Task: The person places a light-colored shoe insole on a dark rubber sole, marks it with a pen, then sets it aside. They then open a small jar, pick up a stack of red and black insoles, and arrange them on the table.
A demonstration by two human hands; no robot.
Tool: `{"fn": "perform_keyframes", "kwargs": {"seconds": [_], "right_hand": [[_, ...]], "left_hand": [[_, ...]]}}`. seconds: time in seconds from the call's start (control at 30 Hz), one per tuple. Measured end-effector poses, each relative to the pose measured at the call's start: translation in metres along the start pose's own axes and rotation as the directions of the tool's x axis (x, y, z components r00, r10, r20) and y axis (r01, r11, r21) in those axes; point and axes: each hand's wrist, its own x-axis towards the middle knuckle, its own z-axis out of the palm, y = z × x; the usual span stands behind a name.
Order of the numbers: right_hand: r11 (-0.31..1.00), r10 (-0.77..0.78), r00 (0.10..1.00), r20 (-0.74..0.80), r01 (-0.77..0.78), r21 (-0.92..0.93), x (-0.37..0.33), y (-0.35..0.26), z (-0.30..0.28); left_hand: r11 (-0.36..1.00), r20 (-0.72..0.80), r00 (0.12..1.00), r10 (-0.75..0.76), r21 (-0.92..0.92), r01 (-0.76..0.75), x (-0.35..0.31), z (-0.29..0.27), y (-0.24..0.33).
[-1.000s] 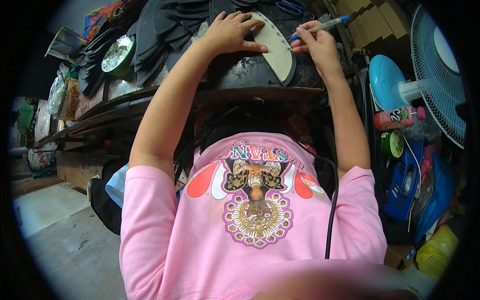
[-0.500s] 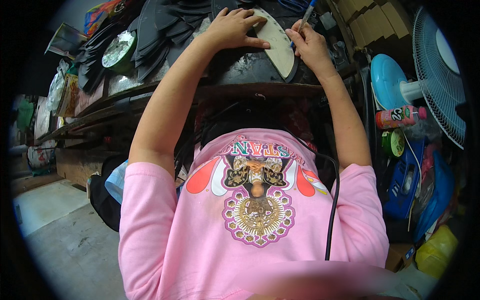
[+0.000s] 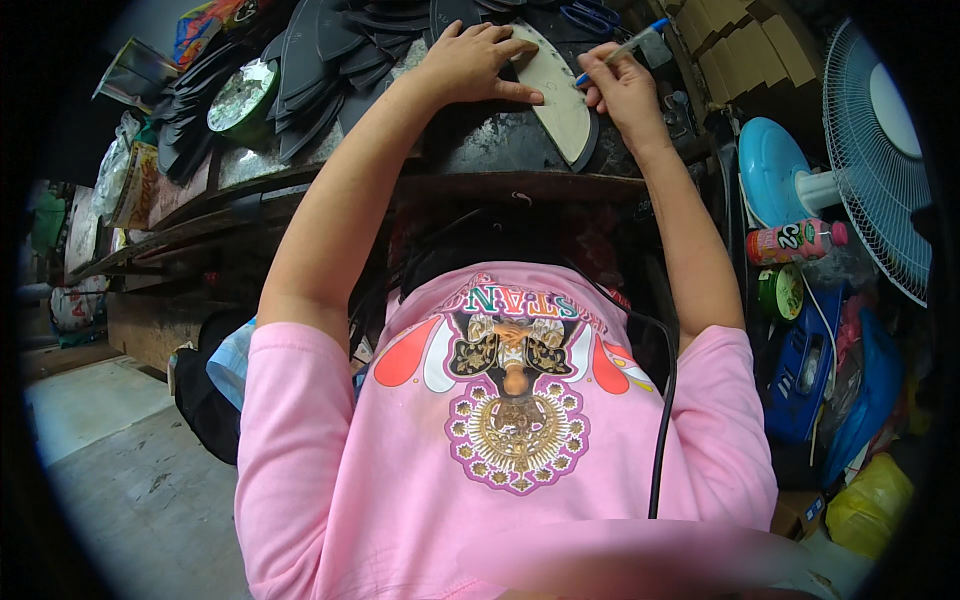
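A pale, curved, leaf-shaped template [image 3: 556,98] lies on a dark piece that shows along its right edge and lower tip. My left hand [image 3: 478,66] is spread out, its fingers and thumb resting on the template's left side. In my right hand [image 3: 622,92] is a pen [image 3: 630,48] with a clear barrel and blue ends. Its lower blue tip is at the template's right edge; whether it touches is too small to tell. Several dark cut pieces [image 3: 318,55] of curved shape lie in overlapping piles to the left of my left hand.
A round green tin [image 3: 243,100] stands left on the worktable [image 3: 480,146]. Blue-handled scissors [image 3: 590,17] lie at the back. To the right are cardboard pieces [image 3: 752,55], a fan [image 3: 872,150] with a blue base, a pink bottle [image 3: 797,242] and a blue plastic case [image 3: 803,375].
The pen has tilted over to the right, and its tip has moved up along the template's right edge. My left hand keeps its place on the template.
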Motion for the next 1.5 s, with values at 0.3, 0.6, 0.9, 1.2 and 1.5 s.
{"fn": "perform_keyframes", "kwargs": {"seconds": [0.3,0.6,0.9,1.2,1.5], "right_hand": [[0.997,0.021,1.0,-0.009,-0.02,0.074,0.003,0.002,-0.012],[0.973,0.078,0.995,0.055,-0.088,0.212,0.004,0.0,-0.005],[0.984,0.086,0.996,0.019,-0.088,0.156,0.024,0.001,-0.002],[0.994,0.074,0.996,0.043,-0.077,0.076,0.041,0.007,0.005],[0.996,-0.014,0.995,0.096,0.022,-0.082,0.06,0.014,0.016]], "left_hand": [[1.0,-0.013,1.0,-0.009,0.023,0.01,0.0,0.004,0.0],[1.0,0.0,1.0,-0.007,0.027,0.007,0.0,0.003,0.0],[1.0,0.03,0.999,-0.013,0.023,0.012,-0.001,-0.007,0.004],[1.0,0.051,0.998,-0.029,0.001,0.029,-0.001,-0.008,0.005],[0.999,0.017,1.0,-0.005,-0.041,0.006,-0.001,-0.003,0.002]]}}
